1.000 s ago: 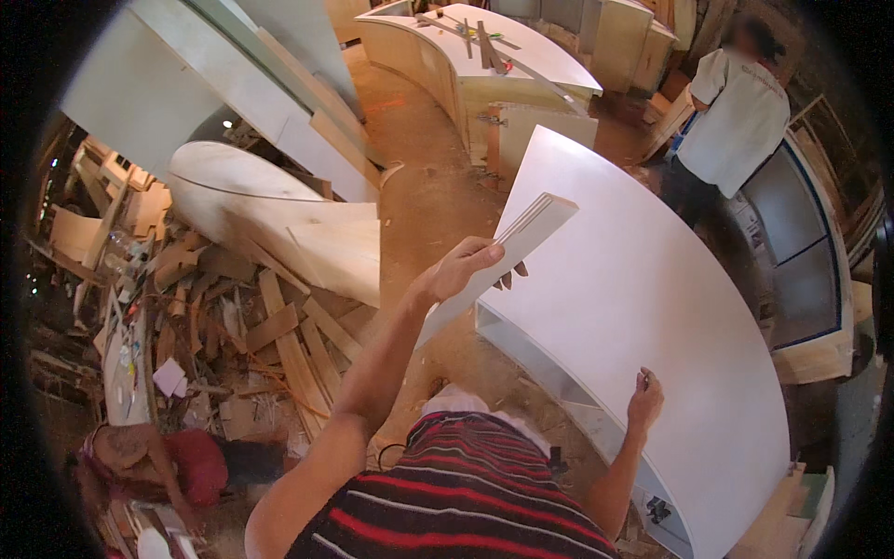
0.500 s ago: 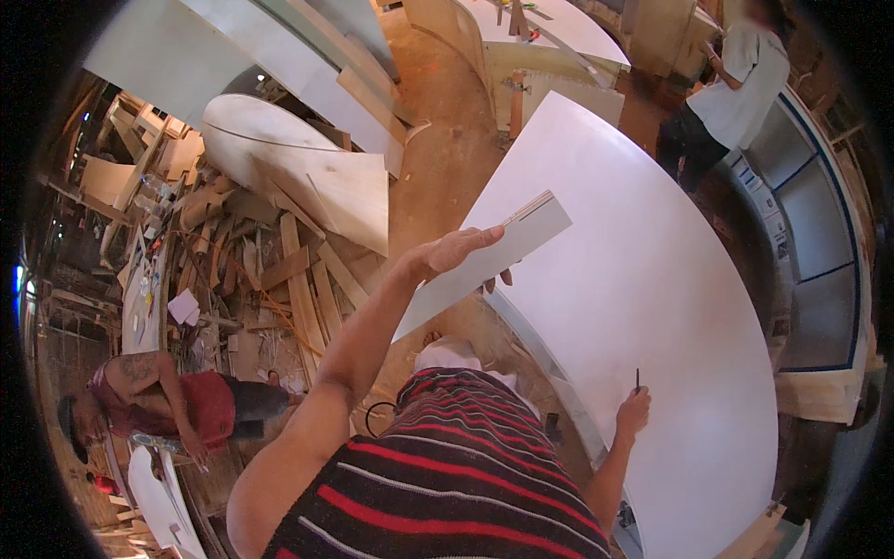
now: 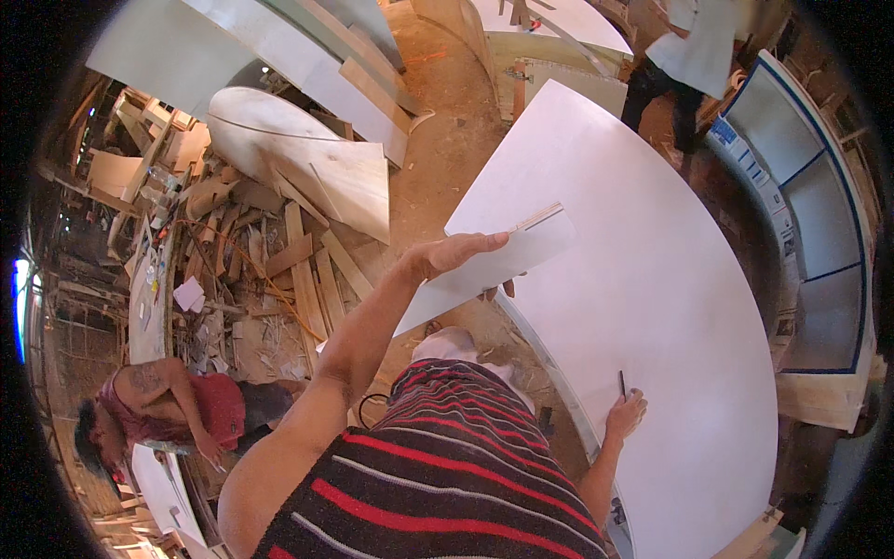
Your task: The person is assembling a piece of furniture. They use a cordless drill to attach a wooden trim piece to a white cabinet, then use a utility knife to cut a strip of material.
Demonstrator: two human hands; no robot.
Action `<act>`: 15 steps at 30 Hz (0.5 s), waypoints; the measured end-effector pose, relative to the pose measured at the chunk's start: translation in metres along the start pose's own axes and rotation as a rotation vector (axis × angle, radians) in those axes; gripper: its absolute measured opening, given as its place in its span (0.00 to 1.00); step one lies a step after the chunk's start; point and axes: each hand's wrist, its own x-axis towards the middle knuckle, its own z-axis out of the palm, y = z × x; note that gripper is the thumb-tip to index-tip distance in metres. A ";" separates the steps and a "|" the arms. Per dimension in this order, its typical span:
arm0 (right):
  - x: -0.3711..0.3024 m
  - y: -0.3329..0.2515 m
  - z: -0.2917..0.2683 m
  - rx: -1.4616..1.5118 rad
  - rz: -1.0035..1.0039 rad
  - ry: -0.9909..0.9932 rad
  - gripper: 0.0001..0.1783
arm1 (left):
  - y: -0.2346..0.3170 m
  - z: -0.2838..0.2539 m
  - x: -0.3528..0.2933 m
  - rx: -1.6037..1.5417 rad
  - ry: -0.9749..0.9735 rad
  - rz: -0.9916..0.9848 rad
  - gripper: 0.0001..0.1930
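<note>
My left hand [image 3: 461, 253] grips a long, white-faced board strip [image 3: 548, 237] by its edges, thumb on top and fingertips showing underneath. The strip's far end overlaps the near-left edge of a big curved white panel [image 3: 670, 270]; whether it touches the panel, I cannot tell. Over the panel's lower middle, my right hand [image 3: 628, 413] is closed round a slim dark pencil-like stick [image 3: 622, 384] that points up and away. My right forearm crosses the panel's left edge.
Scrap wood strips [image 3: 303, 270] lie heaped on the left. A curved wooden piece [image 3: 298, 154] leans there. One person [image 3: 186, 401] is at lower left, another [image 3: 684, 65] at upper right near a blue-edged panelled frame [image 3: 810, 214]. A second curved white-topped bench [image 3: 559, 28] stands at the back.
My right hand has shifted slightly left and lower with the pencil-like stick. The board strip has tilted a little in my left hand. The person at upper right has moved left and farther off.
</note>
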 end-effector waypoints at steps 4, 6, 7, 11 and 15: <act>-0.001 0.004 0.004 0.044 0.008 0.032 0.23 | -0.011 -0.010 0.011 0.226 -0.008 0.106 0.34; -0.002 0.003 0.005 0.042 -0.011 0.067 0.25 | -0.013 -0.018 0.017 0.420 0.033 0.142 0.33; -0.003 0.002 0.003 0.059 0.015 0.046 0.27 | -0.014 -0.016 0.018 0.489 0.134 0.194 0.32; -0.007 -0.001 -0.001 0.092 0.087 0.035 0.36 | -0.001 -0.002 0.009 0.663 0.461 0.312 0.35; 0.001 -0.033 -0.020 0.101 0.130 0.076 0.42 | -0.009 -0.023 0.004 0.720 0.713 0.453 0.36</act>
